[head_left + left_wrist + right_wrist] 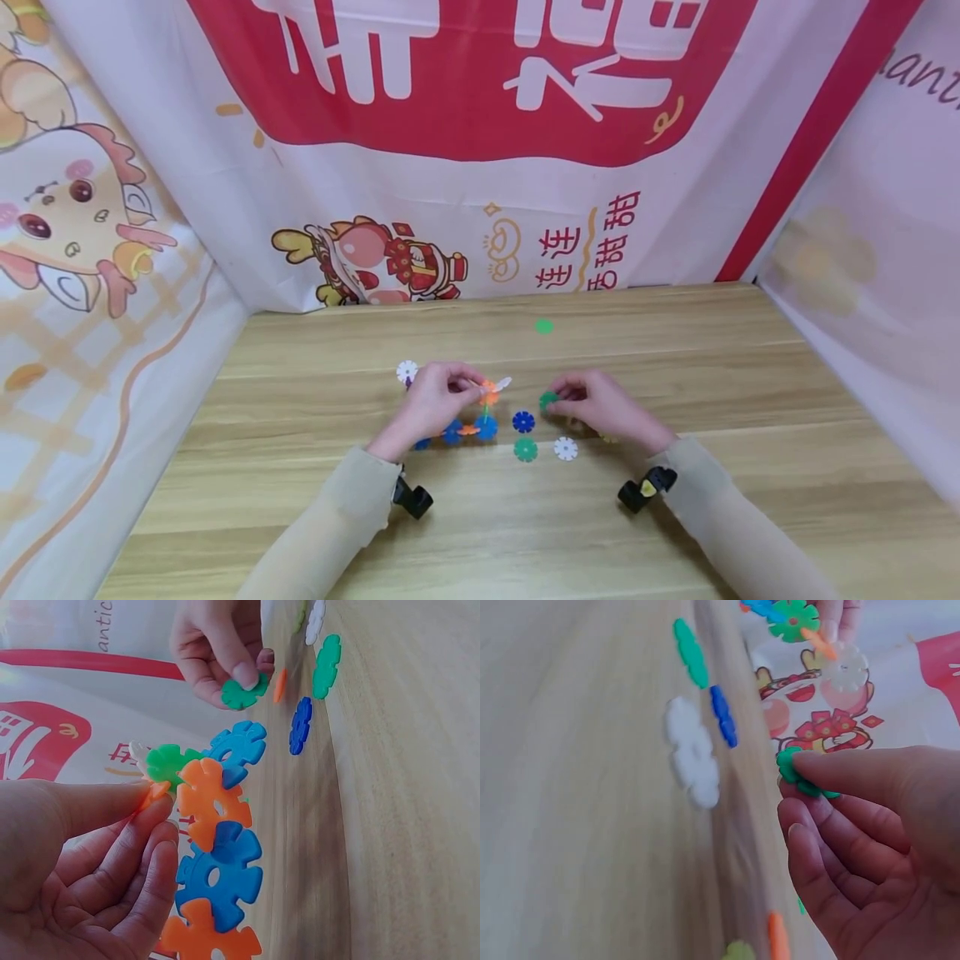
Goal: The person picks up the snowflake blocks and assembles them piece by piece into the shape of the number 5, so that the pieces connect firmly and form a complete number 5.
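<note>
Two hands, head view: L hand (442, 396) pinched an orange disc (490, 392) on a linked disc chain (452, 432); R hand (596, 404) pinched a green disc (549, 402), apart from the chain. Wood-grain tbl (525, 533) held loose discs (526, 450); printed cloth (247, 192) hung behind and both sides. Red lettering (558, 257) incl. 连连 and 甜甜; cursive on the R side was cut off around "anti".

L wrist view: thumb and fingers narrow on the orange disc, chain beside; "antic" legible on cloth.

R wrist view: thumb and fingers gripped the green disc; a white disc (692, 754) lay on the tbl nearby.
</note>
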Demonstrator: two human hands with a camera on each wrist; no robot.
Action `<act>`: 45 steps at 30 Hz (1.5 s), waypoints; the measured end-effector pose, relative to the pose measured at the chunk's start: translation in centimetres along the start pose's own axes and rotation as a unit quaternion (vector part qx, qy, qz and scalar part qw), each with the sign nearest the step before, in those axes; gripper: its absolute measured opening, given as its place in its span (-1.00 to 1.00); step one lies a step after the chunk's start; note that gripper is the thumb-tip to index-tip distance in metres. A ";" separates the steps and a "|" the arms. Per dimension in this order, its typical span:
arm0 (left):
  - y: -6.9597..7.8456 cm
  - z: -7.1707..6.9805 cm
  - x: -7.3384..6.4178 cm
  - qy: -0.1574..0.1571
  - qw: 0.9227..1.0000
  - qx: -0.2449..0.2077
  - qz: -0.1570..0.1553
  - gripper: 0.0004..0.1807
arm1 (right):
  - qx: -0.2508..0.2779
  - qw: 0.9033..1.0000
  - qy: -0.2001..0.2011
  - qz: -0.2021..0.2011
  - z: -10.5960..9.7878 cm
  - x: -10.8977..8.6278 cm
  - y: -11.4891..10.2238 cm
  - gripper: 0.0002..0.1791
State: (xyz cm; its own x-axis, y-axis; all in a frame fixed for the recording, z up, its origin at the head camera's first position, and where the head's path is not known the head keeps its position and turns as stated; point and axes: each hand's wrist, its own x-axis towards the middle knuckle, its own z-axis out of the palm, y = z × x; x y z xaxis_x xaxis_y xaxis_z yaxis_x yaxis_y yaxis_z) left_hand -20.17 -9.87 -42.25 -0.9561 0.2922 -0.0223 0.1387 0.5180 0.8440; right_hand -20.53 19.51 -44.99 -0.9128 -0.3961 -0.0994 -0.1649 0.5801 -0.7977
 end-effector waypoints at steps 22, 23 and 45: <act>0.2 0.3 0.0 -0.011 1.000 -0.007 0.013 -0.94 | 0.125 0.987 0.093 -0.025 1.3 1.3 -3.0 -0.74; 0.2 0.3 0.0 -0.012 1.000 -0.006 0.016 -0.94 | 0.127 0.987 0.095 -0.026 1.4 1.4 -3.1 -0.74; -0.1 0.2 0.0 -0.012 1.000 -0.014 0.014 -0.92 | 0.130 0.988 0.076 -0.029 1.4 1.7 -3.5 -0.74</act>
State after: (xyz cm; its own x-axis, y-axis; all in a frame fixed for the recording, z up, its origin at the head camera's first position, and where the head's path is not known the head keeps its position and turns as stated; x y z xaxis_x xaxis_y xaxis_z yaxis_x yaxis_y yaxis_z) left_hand -20.17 -9.73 -42.46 -0.9456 0.3252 -0.0101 0.1583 0.4869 0.8590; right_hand -20.95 15.80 -43.16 -0.9534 -0.3007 0.0246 -0.1342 0.3495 -0.9273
